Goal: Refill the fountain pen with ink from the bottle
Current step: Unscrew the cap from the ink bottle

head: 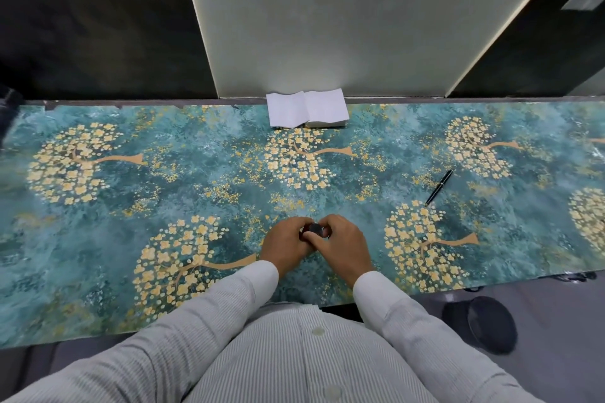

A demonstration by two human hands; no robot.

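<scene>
Near the front edge of the worktop (98, 239), at its middle: the ink bottle (315, 230), mostly hidden, only its dark round cap showing between two hands. Left hand (285, 246) curled round the bottle's left side, fingers wrapped and grasping it. Right hand (340, 247) closed over the cap from the right, thumb and forefinger pinching its rim. Whether the cap sits tight or loose: cannot tell. Both wrists in pale striped sleeves (389, 301), reaching in over the front edge.

Toward the right part of the worktop, well apart from the hands: the fountain pen (439, 187), black, capped, lying flat and slanted, its upper end pointing to the back right. At the back edge, in the middle, against the pale wall panel (343, 26): an open notebook (307, 108) with blank white pages. Covering the worktop: a teal cloth printed with golden blossom trees. Below the front right corner, on the grey floor: a dark round bin (491, 324).
</scene>
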